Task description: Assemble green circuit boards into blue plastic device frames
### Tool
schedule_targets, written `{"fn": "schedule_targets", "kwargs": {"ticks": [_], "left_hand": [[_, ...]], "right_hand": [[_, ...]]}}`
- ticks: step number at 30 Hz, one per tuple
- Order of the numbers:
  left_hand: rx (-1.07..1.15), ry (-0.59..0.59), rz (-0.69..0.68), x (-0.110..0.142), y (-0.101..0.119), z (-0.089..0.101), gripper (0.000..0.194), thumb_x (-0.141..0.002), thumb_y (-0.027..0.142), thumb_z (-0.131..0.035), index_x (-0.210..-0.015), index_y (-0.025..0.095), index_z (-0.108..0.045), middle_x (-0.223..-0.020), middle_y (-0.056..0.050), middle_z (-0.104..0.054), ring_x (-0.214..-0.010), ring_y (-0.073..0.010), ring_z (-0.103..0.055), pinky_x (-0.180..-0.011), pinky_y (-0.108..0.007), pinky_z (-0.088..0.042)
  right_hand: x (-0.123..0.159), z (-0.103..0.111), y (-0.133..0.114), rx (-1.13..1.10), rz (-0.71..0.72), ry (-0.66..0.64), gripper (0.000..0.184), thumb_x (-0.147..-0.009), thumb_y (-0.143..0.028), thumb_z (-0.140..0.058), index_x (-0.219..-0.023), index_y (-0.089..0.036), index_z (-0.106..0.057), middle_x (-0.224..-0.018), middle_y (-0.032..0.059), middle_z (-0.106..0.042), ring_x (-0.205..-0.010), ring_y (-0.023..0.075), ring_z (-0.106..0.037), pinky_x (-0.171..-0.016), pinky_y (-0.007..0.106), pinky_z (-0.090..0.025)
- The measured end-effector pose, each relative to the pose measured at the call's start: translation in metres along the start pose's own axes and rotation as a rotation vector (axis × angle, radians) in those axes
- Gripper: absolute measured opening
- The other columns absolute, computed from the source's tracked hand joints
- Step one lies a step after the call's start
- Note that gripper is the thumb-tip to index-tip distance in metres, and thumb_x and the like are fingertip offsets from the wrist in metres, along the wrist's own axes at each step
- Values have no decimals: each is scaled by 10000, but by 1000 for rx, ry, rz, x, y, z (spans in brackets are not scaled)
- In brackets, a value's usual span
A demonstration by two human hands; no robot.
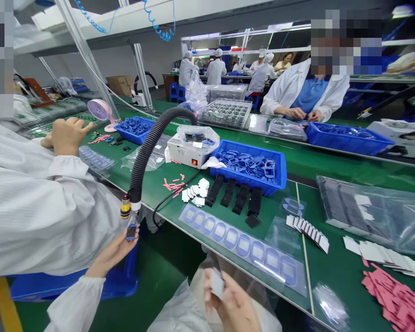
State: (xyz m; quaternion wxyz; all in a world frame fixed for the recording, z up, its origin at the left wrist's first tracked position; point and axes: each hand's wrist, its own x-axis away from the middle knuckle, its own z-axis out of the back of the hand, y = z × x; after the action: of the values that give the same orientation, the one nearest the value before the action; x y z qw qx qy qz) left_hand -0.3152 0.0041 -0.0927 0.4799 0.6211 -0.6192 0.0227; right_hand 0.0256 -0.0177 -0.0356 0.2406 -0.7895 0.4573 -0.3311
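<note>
Your right fingers (pixel 235 299) close in a pinch on a white square tab (pixel 217 283); your left fingers (pixel 119 244) curl around a small blue-framed dark piece (pixel 131 232). Both hands sit just below the edge of the green workbench (pixel 332 286). On it, near that edge, lies a clear sheet of blue frames (pixel 242 253); farther in, a blue plastic tray (pixel 252 177).

A factory assembly line with green workbench (pixel 335 276), blue bins (pixel 245 150), white-coated workers (pixel 304 90)

Your right hand (pixel 232 299) pinches a matt white paper-like piece (pixel 216 283), your sleeve (pixel 74 309) is soft white cloth, the bench mat (pixel 335 272) glossy green, the crate (pixel 249 183) shiny blue plastic, the hose (pixel 150 138) ribbed matt black.
</note>
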Motion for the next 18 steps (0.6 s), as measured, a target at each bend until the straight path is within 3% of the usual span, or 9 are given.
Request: {"fn": "schedule_targets", "kwargs": {"ticks": [4, 8, 13, 15, 18], "left_hand": [[-58, -5, 42, 0, -5, 13, 341, -918, 63, -450, -1230, 124, -573, -812, -98, -753, -693, -191, -734, -632, -277, -616], [-111, 11, 39, 19, 0, 41, 330, -821, 18, -588, -1144, 82, -612, -800, -116, -762, -681, -211, -733, -630, -286, -617], [-165, 32, -1, 45, 26, 70, 396, -687, 45, -754, -1057, 141, -652, -747, -74, -770, -648, -208, -723, -586, -272, -621], [-189, 37, -21, 46, 38, 70, 362, -661, 58, -777, -995, 153, -675, -749, -66, -773, -644, -207, -724, -577, -266, -620], [-234, 12, -15, 33, 47, 52, 245, -667, 45, -762, -884, 143, -704, -762, -65, -778, -664, -204, -736, -607, -251, -618]], "right_hand": [[-54, -32, 50, -24, -133, -114, 495, -674, -522, -769, -970, -128, -720, -833, 100, -684, -683, 156, -593, -557, 260, -452], [-111, -70, 95, -106, -255, -200, 515, -683, -503, -769, -1022, -126, -680, -949, 102, -698, -770, 151, -644, -635, 250, -475], [-159, -115, 143, -172, -367, -287, 292, -885, -385, -602, -1026, -130, -628, -997, 58, -680, -802, 141, -654, -710, 304, -526], [-166, -121, 157, -181, -386, -307, 266, -921, -364, -553, -1046, -136, -611, -1020, 50, -663, -833, 149, -651, -740, 339, -542], [-165, -114, 172, -173, -395, -307, 267, -921, -358, -555, -1065, -138, -604, -1033, 53, -653, -862, 159, -648, -759, 353, -545]]}}
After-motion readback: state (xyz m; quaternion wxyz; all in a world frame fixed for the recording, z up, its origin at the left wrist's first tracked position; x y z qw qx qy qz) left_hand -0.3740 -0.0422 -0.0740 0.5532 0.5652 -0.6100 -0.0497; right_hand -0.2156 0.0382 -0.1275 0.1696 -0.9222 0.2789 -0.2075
